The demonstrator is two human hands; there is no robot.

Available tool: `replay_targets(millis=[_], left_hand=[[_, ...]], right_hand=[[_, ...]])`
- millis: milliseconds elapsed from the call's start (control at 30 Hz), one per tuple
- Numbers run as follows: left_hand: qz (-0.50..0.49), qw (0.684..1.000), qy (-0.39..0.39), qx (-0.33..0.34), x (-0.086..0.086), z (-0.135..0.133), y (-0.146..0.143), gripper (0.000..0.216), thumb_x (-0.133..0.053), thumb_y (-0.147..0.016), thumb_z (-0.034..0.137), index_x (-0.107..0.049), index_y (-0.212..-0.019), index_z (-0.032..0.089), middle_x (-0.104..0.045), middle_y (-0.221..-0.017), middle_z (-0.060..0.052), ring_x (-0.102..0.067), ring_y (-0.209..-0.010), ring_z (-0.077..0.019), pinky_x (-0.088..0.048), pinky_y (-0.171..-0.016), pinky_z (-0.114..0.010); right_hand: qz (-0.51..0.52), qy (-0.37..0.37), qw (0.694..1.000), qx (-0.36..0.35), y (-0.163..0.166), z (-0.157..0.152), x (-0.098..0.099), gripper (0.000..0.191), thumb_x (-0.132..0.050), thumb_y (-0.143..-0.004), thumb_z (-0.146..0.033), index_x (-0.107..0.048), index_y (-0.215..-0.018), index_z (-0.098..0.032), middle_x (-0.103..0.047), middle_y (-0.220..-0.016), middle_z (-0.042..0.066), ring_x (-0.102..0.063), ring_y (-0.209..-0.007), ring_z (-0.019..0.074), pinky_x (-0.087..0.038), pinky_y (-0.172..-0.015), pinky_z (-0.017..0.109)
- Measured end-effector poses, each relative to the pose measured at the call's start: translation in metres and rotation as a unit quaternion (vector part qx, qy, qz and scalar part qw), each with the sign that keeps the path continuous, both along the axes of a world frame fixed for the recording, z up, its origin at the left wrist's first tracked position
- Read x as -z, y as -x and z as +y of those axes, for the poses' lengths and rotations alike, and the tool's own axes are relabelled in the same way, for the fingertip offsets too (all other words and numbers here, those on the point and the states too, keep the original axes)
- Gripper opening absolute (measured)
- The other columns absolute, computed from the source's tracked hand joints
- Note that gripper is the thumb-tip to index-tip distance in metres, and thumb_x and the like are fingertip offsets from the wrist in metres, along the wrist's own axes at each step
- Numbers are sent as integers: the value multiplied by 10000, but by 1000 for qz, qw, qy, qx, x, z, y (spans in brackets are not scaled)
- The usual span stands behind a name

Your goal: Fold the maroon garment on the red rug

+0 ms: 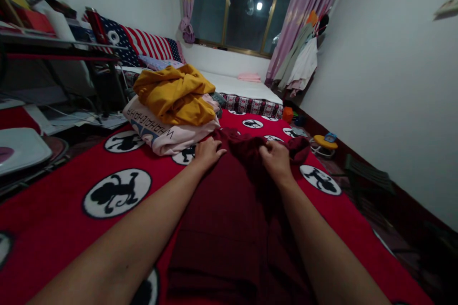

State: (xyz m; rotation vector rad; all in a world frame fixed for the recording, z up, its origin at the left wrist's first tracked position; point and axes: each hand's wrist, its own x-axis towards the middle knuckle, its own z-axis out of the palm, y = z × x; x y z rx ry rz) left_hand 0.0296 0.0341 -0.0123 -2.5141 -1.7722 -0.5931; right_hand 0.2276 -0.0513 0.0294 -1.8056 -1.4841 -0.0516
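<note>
1. One garment (pixel 223 200) lies on the blanket (pixel 60 219).
2. I see the right hand (pixel 277 158) pinching its bunched far end.
3. I can't tell whether the left hand (pixel 207 153), at the garment's left edge, grips.

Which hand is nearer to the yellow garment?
Left. The left hand is on the near side of the yellow garment; the right hand is farther off, to its right.

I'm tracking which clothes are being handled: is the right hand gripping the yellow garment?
No, the right hand grips the dark red garment, while the yellow garment lies on the pale one with lettering.
</note>
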Motion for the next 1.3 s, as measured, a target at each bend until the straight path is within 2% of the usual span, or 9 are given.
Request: replay_targets(millis=[100,200,400,500,567,700,800,933,1300], left_hand=[[-17,1000,-7,-15,1,-1,0,468,-568,-842,557,-660,-1180,246,-612,-1144,-123,-631,-1004,-306,-497,-815,-373],[-22,999,-2,-25,1,1,-1,483,-579,-819,580,-691,-1123,222,-621,-1118,-146,-633,-990,-332,-502,-810,-398],[-50,998,4,-31,-2,8,2,344,-626,-796,478,-734,-993,218,-692,-1018,-113,-647,-956,-270,-503,-821,-334],[-59,998,8,-18,-4,10,5,278,-627,-792,416,-752,-917,202,-718,-960,-103,-654,-937,-253,-500,-834,-320],[-59,998,13,-13,-5,11,6,256,-613,-799,382,-762,-894,198,-728,-955,-104,-659,-937,-252,-502,-837,-318],[-71,997,10,-8,-4,15,9,253,-599,-800,309,-772,-949,202,-741,-997,-97,-667,-962,-247,-504,-852,-304],[-79,997,10,-1,-4,16,10,250,-583,-793,250,-781,-934,191,-749,-983,-94,-676,-954,-243,-503,-868,-301],[-78,997,9,-6,-4,16,9,253,-566,-774,196,-787,-898,194,-755,-947,-90,-685,-928,-238,-502,-875,-306],[-145,989,-15,4,-4,23,22,222,-574,-735,215,-770,-824,162,-754,-842,-82,-685,-803,-206,-498,-791,-267]], right_hand=[[119,-67,989,65,-35,9,-4,186,-526,-784,-300,-582,-658,-176,-612,-606,29,-560,-577,161,-384,-576,257],[152,-55,982,97,-51,9,-5,193,-516,-786,-319,-603,-696,-174,-618,-623,37,-578,-585,176,-403,-568,267],[-107,-12,981,165,-32,-12,-26,367,-575,-763,-254,-611,-1118,-168,-641,-1113,136,-629,-909,262,-436,-727,333],[-147,-5,988,49,0,-26,-43,334,-590,-773,-214,-619,-1105,-211,-659,-1096,84,-634,-913,222,-436,-731,300],[-140,75,983,-88,28,-38,-48,216,-617,-785,-243,-665,-995,-240,-702,-941,29,-645,-844,188,-436,-702,269],[-191,237,919,-250,83,-64,-37,201,-639,-789,-365,-701,-905,-212,-720,-904,59,-665,-822,212,-449,-663,278],[-261,277,887,-259,109,-76,-23,230,-599,-796,-309,-695,-938,-156,-715,-967,129,-680,-871,267,-477,-685,321],[-294,285,877,-253,122,-77,-12,267,-505,-799,-156,-675,-1002,-126,-709,-994,157,-687,-902,281,-497,-712,346],[-236,218,918,-233,123,-73,-2,184,-514,-767,-189,-663,-873,-195,-720,-863,90,-676,-781,238,-407,-629,282]])
